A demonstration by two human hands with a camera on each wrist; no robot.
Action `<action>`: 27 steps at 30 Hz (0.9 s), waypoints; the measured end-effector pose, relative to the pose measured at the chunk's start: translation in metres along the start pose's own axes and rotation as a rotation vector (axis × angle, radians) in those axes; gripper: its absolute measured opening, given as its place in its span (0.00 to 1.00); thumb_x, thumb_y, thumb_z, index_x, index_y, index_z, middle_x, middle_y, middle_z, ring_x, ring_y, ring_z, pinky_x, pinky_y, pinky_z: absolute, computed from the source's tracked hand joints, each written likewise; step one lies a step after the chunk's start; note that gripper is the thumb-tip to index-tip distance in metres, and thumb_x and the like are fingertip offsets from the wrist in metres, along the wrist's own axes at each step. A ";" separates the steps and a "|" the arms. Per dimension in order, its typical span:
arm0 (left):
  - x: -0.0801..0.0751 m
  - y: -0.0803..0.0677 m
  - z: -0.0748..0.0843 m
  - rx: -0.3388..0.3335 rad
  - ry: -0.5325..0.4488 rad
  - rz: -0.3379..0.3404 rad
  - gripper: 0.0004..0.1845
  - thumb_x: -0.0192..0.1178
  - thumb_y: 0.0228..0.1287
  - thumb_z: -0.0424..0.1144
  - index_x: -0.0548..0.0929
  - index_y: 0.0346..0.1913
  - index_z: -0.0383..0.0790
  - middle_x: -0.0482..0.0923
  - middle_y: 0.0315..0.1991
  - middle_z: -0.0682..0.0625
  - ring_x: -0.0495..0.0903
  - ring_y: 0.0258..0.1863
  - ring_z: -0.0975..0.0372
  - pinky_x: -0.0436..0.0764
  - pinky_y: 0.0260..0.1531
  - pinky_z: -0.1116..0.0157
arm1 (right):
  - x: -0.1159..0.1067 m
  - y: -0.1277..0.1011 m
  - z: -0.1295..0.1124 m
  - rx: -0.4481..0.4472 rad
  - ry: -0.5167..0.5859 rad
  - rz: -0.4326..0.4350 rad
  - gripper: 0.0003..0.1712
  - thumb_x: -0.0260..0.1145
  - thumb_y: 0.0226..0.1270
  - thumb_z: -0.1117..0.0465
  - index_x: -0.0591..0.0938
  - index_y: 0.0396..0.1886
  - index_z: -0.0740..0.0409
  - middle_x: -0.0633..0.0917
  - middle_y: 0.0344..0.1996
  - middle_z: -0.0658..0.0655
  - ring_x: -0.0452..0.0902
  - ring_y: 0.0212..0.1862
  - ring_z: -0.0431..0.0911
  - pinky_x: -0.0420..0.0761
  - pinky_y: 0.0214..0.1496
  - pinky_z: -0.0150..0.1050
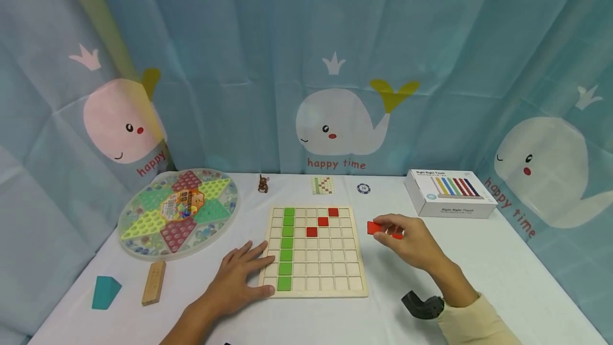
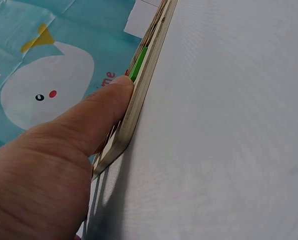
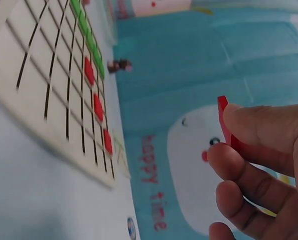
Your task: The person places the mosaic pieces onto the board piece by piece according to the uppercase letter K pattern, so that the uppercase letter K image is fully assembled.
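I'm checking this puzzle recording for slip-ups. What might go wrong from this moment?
The right hand only pinches the red tile by its end, so it may slip and fall onto the table. Lowered carelessly, it might knock the three red tiles already lying diagonally in the wooden grid board. The left hand rests at the board's edge beside the green column; a nudge could shift the board.
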State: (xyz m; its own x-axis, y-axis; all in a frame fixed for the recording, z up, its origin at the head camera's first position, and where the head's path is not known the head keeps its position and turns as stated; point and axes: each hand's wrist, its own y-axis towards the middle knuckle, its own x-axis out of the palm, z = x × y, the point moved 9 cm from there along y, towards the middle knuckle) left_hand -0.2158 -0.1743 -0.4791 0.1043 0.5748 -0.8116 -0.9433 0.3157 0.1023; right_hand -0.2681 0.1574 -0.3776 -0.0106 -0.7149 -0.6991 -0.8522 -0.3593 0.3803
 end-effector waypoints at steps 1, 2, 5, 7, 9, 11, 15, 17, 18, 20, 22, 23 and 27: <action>0.000 0.000 0.000 -0.001 -0.001 -0.002 0.37 0.65 0.50 0.67 0.80 0.61 0.52 0.61 0.71 0.52 0.49 0.72 0.46 0.43 0.64 0.41 | 0.003 0.002 -0.004 0.000 0.008 -0.007 0.15 0.75 0.56 0.64 0.86 0.44 0.59 0.82 0.32 0.44 0.74 0.34 0.42 0.77 0.33 0.40; 0.001 0.000 0.000 -0.001 -0.001 -0.003 0.37 0.65 0.50 0.67 0.80 0.61 0.52 0.61 0.71 0.52 0.49 0.72 0.46 0.43 0.64 0.42 | 0.006 0.004 -0.007 -0.007 0.018 -0.015 0.15 0.74 0.56 0.64 0.86 0.44 0.59 0.83 0.33 0.45 0.75 0.34 0.42 0.77 0.34 0.41; 0.001 0.000 0.000 -0.002 -0.004 -0.001 0.37 0.64 0.50 0.67 0.80 0.61 0.52 0.61 0.71 0.52 0.48 0.72 0.46 0.43 0.64 0.42 | 0.016 0.011 -0.018 -0.036 0.040 -0.042 0.14 0.74 0.57 0.64 0.86 0.44 0.59 0.83 0.34 0.44 0.75 0.34 0.41 0.77 0.36 0.42; 0.000 0.000 0.000 -0.002 -0.003 0.001 0.37 0.64 0.50 0.68 0.80 0.61 0.52 0.61 0.71 0.52 0.48 0.72 0.46 0.43 0.64 0.42 | 0.024 0.015 -0.023 -0.041 0.060 -0.065 0.14 0.74 0.58 0.63 0.86 0.44 0.59 0.83 0.34 0.44 0.75 0.34 0.40 0.77 0.36 0.41; 0.000 0.000 0.000 -0.001 -0.004 0.002 0.37 0.65 0.50 0.67 0.80 0.61 0.52 0.62 0.71 0.52 0.49 0.72 0.46 0.44 0.64 0.41 | 0.032 0.019 -0.026 -0.035 0.072 -0.079 0.14 0.73 0.58 0.62 0.86 0.45 0.59 0.83 0.34 0.43 0.75 0.34 0.40 0.77 0.37 0.40; 0.000 0.000 0.000 0.002 -0.003 0.001 0.37 0.65 0.50 0.67 0.80 0.61 0.51 0.62 0.71 0.51 0.49 0.72 0.45 0.44 0.64 0.41 | 0.041 0.023 -0.028 -0.018 0.080 -0.089 0.14 0.73 0.59 0.62 0.86 0.45 0.58 0.83 0.33 0.43 0.75 0.34 0.40 0.77 0.37 0.39; 0.000 0.000 0.000 0.002 -0.002 0.002 0.37 0.65 0.50 0.67 0.80 0.61 0.51 0.62 0.71 0.51 0.49 0.72 0.45 0.44 0.64 0.41 | 0.056 0.030 -0.032 0.019 0.085 -0.092 0.15 0.73 0.59 0.61 0.86 0.45 0.58 0.82 0.32 0.42 0.74 0.34 0.40 0.77 0.37 0.37; -0.001 0.000 0.000 0.000 -0.001 0.004 0.37 0.65 0.50 0.67 0.81 0.60 0.51 0.62 0.71 0.52 0.49 0.72 0.45 0.44 0.64 0.41 | 0.064 0.034 -0.033 0.034 0.095 -0.091 0.14 0.73 0.58 0.61 0.86 0.45 0.58 0.82 0.31 0.42 0.74 0.34 0.41 0.77 0.37 0.37; -0.001 0.000 0.000 0.001 0.001 0.007 0.37 0.65 0.50 0.67 0.81 0.60 0.51 0.62 0.71 0.52 0.50 0.72 0.45 0.45 0.64 0.41 | 0.068 0.035 -0.033 0.043 0.104 -0.092 0.14 0.73 0.58 0.61 0.86 0.45 0.58 0.82 0.30 0.42 0.74 0.33 0.41 0.77 0.36 0.36; -0.001 0.000 -0.001 -0.001 0.002 0.008 0.36 0.65 0.50 0.67 0.81 0.60 0.52 0.62 0.71 0.52 0.50 0.72 0.45 0.44 0.64 0.41 | 0.077 0.038 -0.033 0.058 0.120 -0.092 0.14 0.73 0.58 0.62 0.86 0.45 0.58 0.82 0.29 0.42 0.74 0.33 0.42 0.77 0.35 0.36; -0.001 0.000 -0.001 0.001 0.000 0.011 0.36 0.66 0.50 0.67 0.81 0.60 0.52 0.62 0.71 0.52 0.50 0.72 0.45 0.44 0.64 0.41 | 0.086 0.040 -0.032 0.074 0.134 -0.095 0.14 0.73 0.58 0.62 0.86 0.45 0.58 0.81 0.29 0.42 0.74 0.33 0.42 0.77 0.34 0.36; -0.001 0.000 0.000 0.001 -0.002 0.010 0.36 0.66 0.50 0.66 0.80 0.61 0.52 0.62 0.71 0.52 0.50 0.72 0.45 0.44 0.64 0.41 | 0.090 0.041 -0.031 0.080 0.138 -0.099 0.14 0.73 0.58 0.62 0.86 0.45 0.58 0.81 0.28 0.42 0.74 0.33 0.42 0.77 0.34 0.35; 0.000 -0.001 0.000 0.000 -0.004 0.005 0.36 0.65 0.50 0.66 0.80 0.61 0.52 0.62 0.71 0.52 0.49 0.72 0.45 0.43 0.64 0.41 | 0.108 0.045 -0.031 0.073 0.139 -0.118 0.13 0.72 0.59 0.63 0.86 0.45 0.58 0.81 0.28 0.42 0.73 0.33 0.41 0.77 0.34 0.35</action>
State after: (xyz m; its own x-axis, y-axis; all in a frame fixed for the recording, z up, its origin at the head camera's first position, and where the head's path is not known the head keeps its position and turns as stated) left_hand -0.2152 -0.1747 -0.4792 0.1007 0.5796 -0.8087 -0.9439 0.3126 0.1065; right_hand -0.2912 0.0457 -0.4177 0.1599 -0.7481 -0.6440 -0.8790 -0.4048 0.2520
